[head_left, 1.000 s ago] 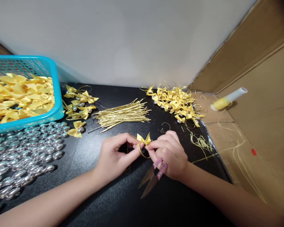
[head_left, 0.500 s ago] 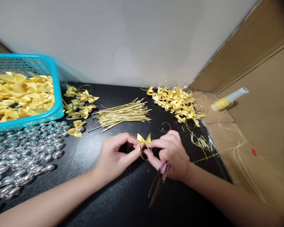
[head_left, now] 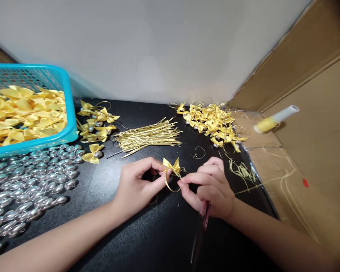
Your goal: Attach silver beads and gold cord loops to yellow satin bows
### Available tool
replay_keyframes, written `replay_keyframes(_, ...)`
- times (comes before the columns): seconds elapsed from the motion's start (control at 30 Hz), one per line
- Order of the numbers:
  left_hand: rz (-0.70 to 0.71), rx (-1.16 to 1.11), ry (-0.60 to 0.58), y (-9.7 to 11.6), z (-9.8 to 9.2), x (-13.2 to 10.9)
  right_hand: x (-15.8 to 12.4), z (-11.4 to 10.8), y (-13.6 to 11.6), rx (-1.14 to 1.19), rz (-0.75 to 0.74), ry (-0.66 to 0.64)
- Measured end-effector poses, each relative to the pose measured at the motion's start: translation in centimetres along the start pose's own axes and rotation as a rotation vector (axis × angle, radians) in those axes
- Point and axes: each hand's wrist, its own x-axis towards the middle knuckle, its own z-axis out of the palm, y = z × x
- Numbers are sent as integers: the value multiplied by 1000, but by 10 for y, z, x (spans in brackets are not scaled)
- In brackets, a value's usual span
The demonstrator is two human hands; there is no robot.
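While left hand (head_left: 138,183) pinches a yellow bow (head_left: 173,168), right hand (head_left: 212,189) just beside, gripping scissors (head_left: 204,217)

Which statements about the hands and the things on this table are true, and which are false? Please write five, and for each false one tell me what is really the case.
1. The left hand pinches a yellow bow. True.

2. The scissors are in the left hand. False: they are in the right hand.

3. The blue basket is filled with silver beads. False: it holds loose bows; the beads lie in front of it on the black table.

4. The gold wires lie in a bundle beyond the hands. True.

5. The white tube is to the right of the pile of bows with beads. True.
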Motion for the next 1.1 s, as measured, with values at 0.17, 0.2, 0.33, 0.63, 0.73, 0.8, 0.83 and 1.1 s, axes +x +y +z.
replay_keyframes(0.17, 40, -4, -17, -4, -1, -3, -1, 7, 1, -7, 43, 2)
replay_keyframes(0.2, 50, -4, -21, -4, -1, -3, -1, 9, 2, -8, 46, 0)
replay_keyframes(0.33, 72, 8, -22, -3, -1, -3, -2, 9, 2, -20, 54, 6)
replay_keyframes(0.63, 53, 37, 11, -3, -1, -2, -1, 5, 0, -26, 59, 6)
replay_keyframes(0.73, 61, 18, -16, -4, -1, -4, -3, 10, 2, -19, 80, 9)
replay_keyframes(0.8, 70, 12, -31, -4, -2, -4, -4, 12, 3, -15, 84, 16)
replay_keyframes(0.83, 79, 11, -33, -4, -2, -3, -5, 13, 3, -14, 82, 19)
replay_keyframes(1.1, 62, 35, -24, -2, 0, -2, -10, 13, 2, -12, 63, 41)
